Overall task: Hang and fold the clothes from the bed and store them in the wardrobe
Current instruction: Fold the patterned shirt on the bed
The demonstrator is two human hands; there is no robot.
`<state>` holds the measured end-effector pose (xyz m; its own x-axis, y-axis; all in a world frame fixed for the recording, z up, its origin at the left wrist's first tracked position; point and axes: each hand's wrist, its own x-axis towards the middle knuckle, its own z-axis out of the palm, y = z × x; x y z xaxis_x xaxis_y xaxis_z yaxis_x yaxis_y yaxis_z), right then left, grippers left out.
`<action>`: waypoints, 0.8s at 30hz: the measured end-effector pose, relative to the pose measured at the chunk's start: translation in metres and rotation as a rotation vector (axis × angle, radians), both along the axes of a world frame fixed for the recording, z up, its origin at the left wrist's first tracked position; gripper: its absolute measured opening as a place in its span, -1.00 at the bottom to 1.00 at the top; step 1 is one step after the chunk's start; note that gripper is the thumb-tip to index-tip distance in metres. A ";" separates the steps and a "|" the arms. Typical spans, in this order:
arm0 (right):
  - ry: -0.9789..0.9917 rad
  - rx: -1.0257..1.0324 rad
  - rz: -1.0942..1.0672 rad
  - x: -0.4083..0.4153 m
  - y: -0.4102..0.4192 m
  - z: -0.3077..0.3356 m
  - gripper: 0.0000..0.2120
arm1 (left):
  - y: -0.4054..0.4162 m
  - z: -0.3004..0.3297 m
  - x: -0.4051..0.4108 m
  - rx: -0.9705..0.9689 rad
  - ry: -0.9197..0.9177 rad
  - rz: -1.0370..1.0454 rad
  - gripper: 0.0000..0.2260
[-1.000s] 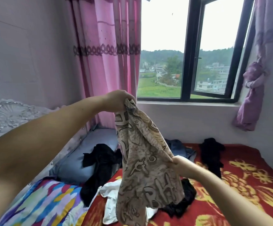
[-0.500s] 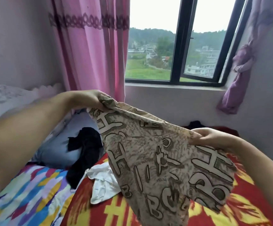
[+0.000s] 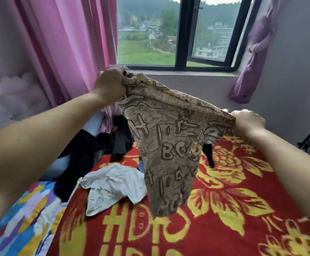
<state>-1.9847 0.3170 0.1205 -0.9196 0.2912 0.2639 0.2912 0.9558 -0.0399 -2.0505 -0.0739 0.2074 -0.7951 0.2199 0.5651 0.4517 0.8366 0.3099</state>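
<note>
Bed (image 3: pixel 224 209) still has black clothes (image 3: pixel 80 159) and a white shirt (image 3: pixel 113 183) piled near the pillow end; my left hand (image 3: pixel 109 84) and right hand (image 3: pixel 247 122) grip the tan printed top (image 3: pixel 169 145) by its edge, nothing folded yet.

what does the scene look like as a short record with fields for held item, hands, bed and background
held item: brown lettered garment, stretched between both hands above the bed
left hand: grips one top corner
right hand: grips the other corner
bed: red floral blanket, white garment, dark clothes
background: window, pink curtain
</note>
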 end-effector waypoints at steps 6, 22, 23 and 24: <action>-0.023 -0.241 0.015 0.017 0.030 -0.023 -0.82 | 0.007 -0.015 0.051 -0.123 -0.269 -0.303 -0.81; -1.041 -0.106 0.092 0.220 0.039 -0.487 -0.37 | 0.024 -0.565 0.301 -1.129 -1.050 -0.740 -0.48; -1.129 -0.096 0.086 0.234 0.046 -0.499 -0.37 | 0.024 -0.576 0.310 -1.147 -1.141 -0.748 -0.42; -1.168 -0.130 0.059 0.243 0.051 -0.505 -0.41 | 0.026 -0.583 0.317 -1.142 -1.192 -0.755 -0.43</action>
